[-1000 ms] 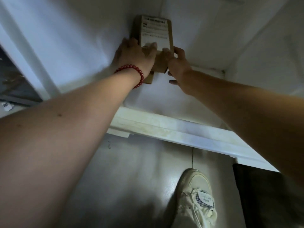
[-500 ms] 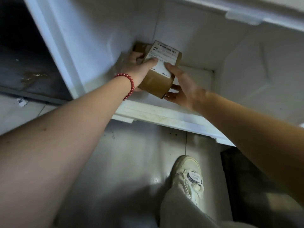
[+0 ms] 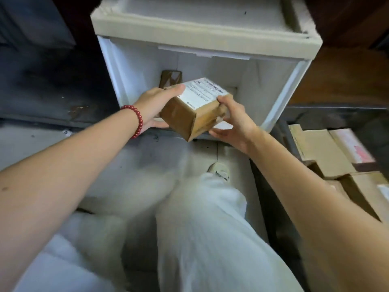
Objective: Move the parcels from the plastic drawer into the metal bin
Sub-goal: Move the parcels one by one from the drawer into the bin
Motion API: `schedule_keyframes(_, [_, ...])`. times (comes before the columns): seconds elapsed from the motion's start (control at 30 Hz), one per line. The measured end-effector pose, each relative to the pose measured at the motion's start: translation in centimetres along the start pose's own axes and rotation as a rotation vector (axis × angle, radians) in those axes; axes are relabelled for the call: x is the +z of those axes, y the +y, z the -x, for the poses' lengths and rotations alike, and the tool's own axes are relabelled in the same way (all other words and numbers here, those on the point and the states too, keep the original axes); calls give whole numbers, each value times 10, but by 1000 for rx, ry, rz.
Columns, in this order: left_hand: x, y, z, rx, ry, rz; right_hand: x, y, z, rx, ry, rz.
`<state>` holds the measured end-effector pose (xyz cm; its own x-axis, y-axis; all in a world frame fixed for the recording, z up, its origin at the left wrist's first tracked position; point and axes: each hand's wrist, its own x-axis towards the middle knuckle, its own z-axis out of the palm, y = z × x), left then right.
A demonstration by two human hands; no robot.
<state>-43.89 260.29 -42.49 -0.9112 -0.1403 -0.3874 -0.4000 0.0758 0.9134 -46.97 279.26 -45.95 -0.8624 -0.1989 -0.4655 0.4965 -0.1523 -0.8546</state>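
While my left hand (image 3: 154, 107) and right hand (image 3: 234, 123) grip the parcel (image 3: 192, 116), I should swing it level to the metal bin (image 3: 336, 109), maybe full.

Printed white label (image 3: 203, 92) atop the parcel (image 3: 189, 116), text illegible

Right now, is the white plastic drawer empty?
Not empty. Inside the drawer, a small brown parcel stands against the back wall. The labelled box, gripped by left hand and right hand, is held near its front.
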Motion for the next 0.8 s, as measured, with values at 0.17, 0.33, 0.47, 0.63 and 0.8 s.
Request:
schedule_keyframes(0.17, [16,10,63,51,26,113,-17,-9,80,-66,57,7])
schedule_keyframes(0.33, [32,-3,88,90,38,268,-24,3,121,-148,125,-50])
schedule_keyframes(0.47, [47,-8,85,138,4,325,-33,11,124,-210,198,-12])
schedule_keyframes(0.63, [52,-11,74,222,-53,260,-45,15,115,-237,250,26])
schedule_keyframes(0.8, [47,-17,69,303,28,67,-45,24,104,-208,247,30])
